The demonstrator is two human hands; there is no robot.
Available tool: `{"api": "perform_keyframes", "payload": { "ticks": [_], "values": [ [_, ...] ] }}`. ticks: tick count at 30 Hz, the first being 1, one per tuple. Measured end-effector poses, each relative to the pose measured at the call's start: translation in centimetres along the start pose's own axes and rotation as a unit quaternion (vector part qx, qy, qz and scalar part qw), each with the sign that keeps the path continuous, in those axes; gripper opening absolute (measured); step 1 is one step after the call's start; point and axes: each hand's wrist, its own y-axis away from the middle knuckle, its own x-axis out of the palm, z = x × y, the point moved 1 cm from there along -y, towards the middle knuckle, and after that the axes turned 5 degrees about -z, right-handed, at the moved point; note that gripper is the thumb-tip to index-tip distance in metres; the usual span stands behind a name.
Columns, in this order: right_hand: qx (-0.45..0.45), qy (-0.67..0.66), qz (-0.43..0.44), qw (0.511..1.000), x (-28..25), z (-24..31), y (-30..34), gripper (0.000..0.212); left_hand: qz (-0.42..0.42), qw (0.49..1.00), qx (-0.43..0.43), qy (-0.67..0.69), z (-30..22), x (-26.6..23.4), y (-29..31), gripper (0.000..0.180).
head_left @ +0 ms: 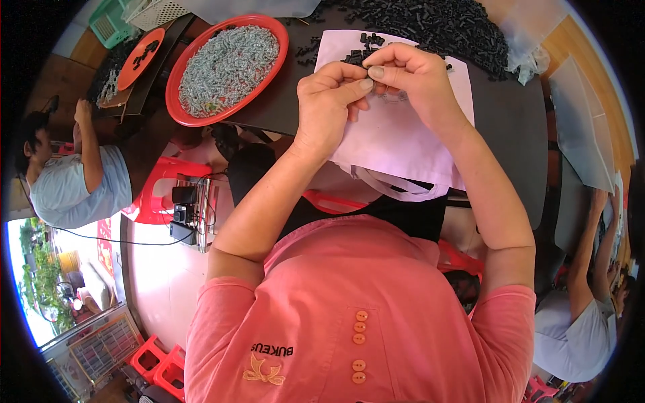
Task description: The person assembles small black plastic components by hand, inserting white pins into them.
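Note:
My left hand (pixel 330 101) and my right hand (pixel 418 75) meet fingertip to fingertip over a pale pink cloth bag (pixel 410 144) laid on the table. Both are closed in a pinch. Between them shows a bit of a small black part (pixel 367 66), mostly hidden by the fingers. Just beyond my fingertips, several loose black parts (pixel 371 39) of the same sort lie on the bag's far end. The bag's handles (pixel 396 187) hang over the near table edge toward my lap.
A large heap of black parts (pixel 430 27) covers the far table. At left stands a red basin (pixel 176 101) full of small silvery pieces (pixel 228 70). A crumpled clear plastic bag (pixel 529 64) lies at far right. People sit at left (pixel 80 178) and right (pixel 578 329).

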Motion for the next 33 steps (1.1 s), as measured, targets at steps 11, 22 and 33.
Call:
{"api": "perform_keyframes", "payload": {
  "ticks": [11, 22, 33],
  "values": [
    [-0.071, 0.108, 0.016, 0.991, 0.1, 0.1, 0.2, 0.013, 0.001, 1.000, -0.001, -0.017, 0.0, -0.1, 0.0, 0.008],
    [-0.244, 0.319, -0.069, 0.913, 0.4, -0.1, 0.7, 0.008, 0.002, 1.000, 0.001, -0.020, 0.1, 0.1, 0.0, 0.008],
    [-0.298, 0.373, -0.076, 0.875, 0.9, 0.2, 1.1, 0.009, -0.004, 0.999, -0.004, -0.052, -0.2, 0.1, 0.1, 0.007]
  ]
}}
